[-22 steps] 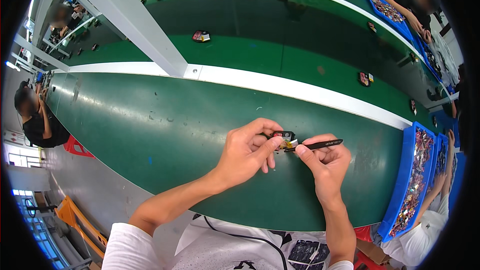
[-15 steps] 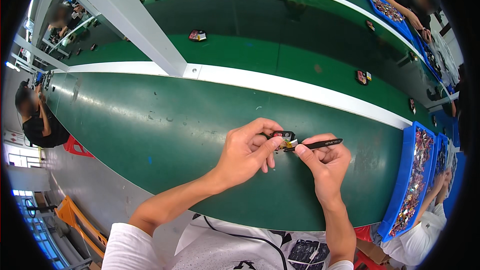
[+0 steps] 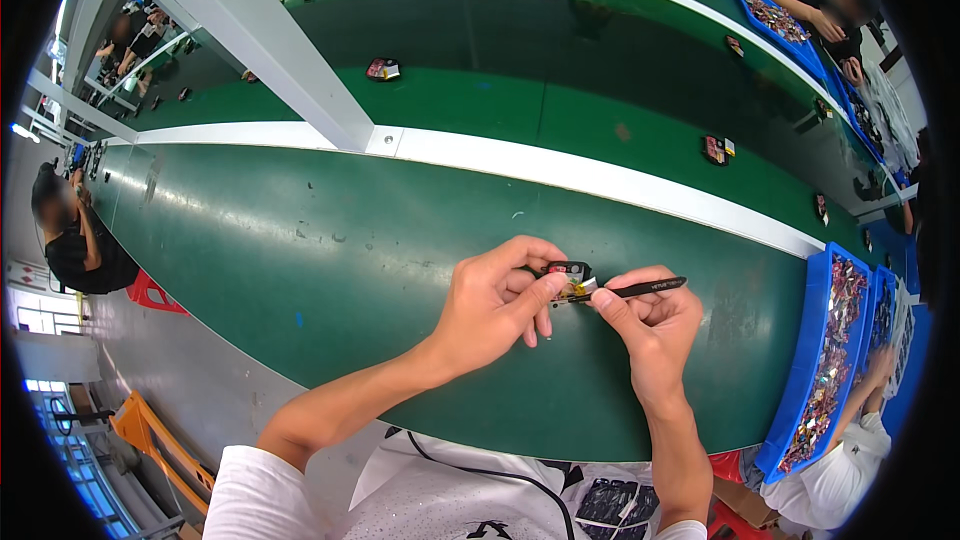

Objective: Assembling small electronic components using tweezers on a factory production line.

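Above the green bench (image 3: 330, 310), my left hand (image 3: 497, 298) is closed on a small black electronic housing (image 3: 573, 268), thumb in front and fingers behind. Inside the housing show red parts, a silvery piece and yellow bits, too small to make out further. My right hand (image 3: 652, 318) grips black tweezers (image 3: 645, 288) between thumb and fingers. Their handle points to the right, and their tips reach the housing's lower edge near the silvery piece. My fingers hide part of the housing and the tweezer tips.
Beyond a white rail (image 3: 520, 178) runs a green conveyor belt (image 3: 600, 100) carrying several small housings, one of them (image 3: 717, 149) at the right. A blue bin (image 3: 815, 360) of small colourful parts stands at the bench's right end. A white post (image 3: 270, 50) rises at the left. Other people sit around.
The housings on the belt have shifted slightly to the left. My hands, the held housing and the tweezers stay almost in place.
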`<state>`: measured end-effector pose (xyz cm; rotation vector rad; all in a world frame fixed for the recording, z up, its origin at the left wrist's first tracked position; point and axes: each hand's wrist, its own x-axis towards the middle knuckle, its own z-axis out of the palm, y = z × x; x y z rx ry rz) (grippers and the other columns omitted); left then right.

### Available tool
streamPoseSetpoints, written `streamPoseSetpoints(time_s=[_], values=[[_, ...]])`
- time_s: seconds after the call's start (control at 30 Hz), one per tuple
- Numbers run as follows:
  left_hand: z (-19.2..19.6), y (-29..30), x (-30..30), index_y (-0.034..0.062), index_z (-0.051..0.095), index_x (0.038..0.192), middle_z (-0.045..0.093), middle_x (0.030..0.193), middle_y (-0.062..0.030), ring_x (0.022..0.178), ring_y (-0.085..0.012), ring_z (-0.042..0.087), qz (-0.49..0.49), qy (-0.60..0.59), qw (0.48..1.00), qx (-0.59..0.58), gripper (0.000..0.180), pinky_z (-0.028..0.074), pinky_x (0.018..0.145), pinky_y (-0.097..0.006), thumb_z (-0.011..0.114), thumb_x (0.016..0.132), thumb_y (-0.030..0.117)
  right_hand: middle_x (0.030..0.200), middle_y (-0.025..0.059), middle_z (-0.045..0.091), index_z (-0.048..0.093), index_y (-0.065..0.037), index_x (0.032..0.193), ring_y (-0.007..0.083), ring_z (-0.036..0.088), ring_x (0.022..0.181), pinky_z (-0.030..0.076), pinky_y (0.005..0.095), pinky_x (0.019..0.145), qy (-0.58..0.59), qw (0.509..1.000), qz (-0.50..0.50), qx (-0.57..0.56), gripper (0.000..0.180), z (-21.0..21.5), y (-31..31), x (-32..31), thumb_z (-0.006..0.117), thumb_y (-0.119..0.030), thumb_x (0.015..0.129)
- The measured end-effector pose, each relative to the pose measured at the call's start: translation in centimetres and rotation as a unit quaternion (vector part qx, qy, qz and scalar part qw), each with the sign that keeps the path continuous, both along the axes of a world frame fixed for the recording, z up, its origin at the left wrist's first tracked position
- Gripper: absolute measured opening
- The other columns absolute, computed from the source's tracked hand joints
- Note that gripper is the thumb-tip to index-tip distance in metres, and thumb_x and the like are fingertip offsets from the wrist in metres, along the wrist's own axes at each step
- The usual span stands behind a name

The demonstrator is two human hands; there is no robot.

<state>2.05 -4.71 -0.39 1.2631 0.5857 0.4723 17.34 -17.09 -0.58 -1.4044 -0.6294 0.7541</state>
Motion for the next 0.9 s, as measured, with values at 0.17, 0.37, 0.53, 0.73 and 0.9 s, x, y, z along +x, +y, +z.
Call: streamPoseSetpoints(time_s=[0.17, 0.37, 0.53, 0.73, 0.9], values=[[0.0, 0.7, -0.1, -0.0079, 0.058, 0.119, 0.067, 0.102, -0.016, 0.064, -0.0171, 0.069, -0.028, -0.011, 0.997, -0.066, 0.022, 0.055, 0.047, -0.026, 0.06, 0.101, 0.005, 0.06, -0.0079, 0.052, 0.069, 0.002, 0.091, -0.0038, 0.038, 0.05, 0.024, 0.0176, 0.046, -0.021, 0.999, -0.002, 0.027, 0.012, 0.2, -0.2, -0.2, 0.079, 0.006, 0.084], [0.4, 1.0, -0.1, -0.0076, 0.058, 0.119, 0.068, 0.104, -0.0178, 0.065, -0.0192, 0.071, -0.047, -0.022, 0.993, -0.105, 0.024, 0.056, 0.046, -0.027, 0.061, 0.102, 0.009, 0.07, -0.0001, 0.066, 0.07, 0.002, 0.087, -0.0018, 0.04, 0.048, 0.026, 0.0177, 0.045, -0.097, 0.991, -0.038, 0.08, 0.013, -0.1, -0.4, -0.7, 0.081, 0.006, 0.081], [0.5, 0.9, -0.1, -0.0073, 0.057, 0.12, 0.068, 0.106, -0.0182, 0.067, -0.0202, 0.071, -0.046, -0.038, 0.992, -0.115, 0.026, 0.057, 0.046, -0.027, 0.061, 0.102, 0.01, 0.08, 0.0065, 0.075, 0.071, 0.002, 0.086, -0.0008, 0.042, 0.048, 0.028, 0.0176, 0.045, -0.154, 0.982, -0.05, 0.096, 0.013, -0.3, -0.5, -0.9, 0.083, 0.004, 0.08], [0.8, 0.8, -0.1, -0.007, 0.057, 0.119, 0.066, 0.104, -0.0164, 0.069, -0.0189, 0.071, -0.031, -0.047, 0.993, -0.101, 0.023, 0.058, 0.049, -0.027, 0.062, 0.101, 0.006, 0.078, 0.0053, 0.074, 0.072, 0.002, 0.085, -0.0008, 0.042, 0.048, 0.028, 0.0182, 0.044, -0.164, 0.981, -0.047, 0.089, 0.013, -0.3, -0.4, -0.9, 0.084, 0.004, 0.08], [0.4, 0.8, -0.2, -0.0082, 0.056, 0.121, 0.067, 0.106, -0.0188, 0.071, -0.0217, 0.073, -0.025, -0.058, 0.996, -0.069, 0.025, 0.059, 0.049, -0.028, 0.062, 0.1, 0.003, 0.077, 0.0048, 0.074, 0.072, 0.002, 0.086, -0.0009, 0.042, 0.048, 0.028, 0.018, 0.044, -0.153, 0.983, -0.045, 0.093, 0.013, -0.4, -0.3, -0.9, 0.083, 0.004, 0.08]])
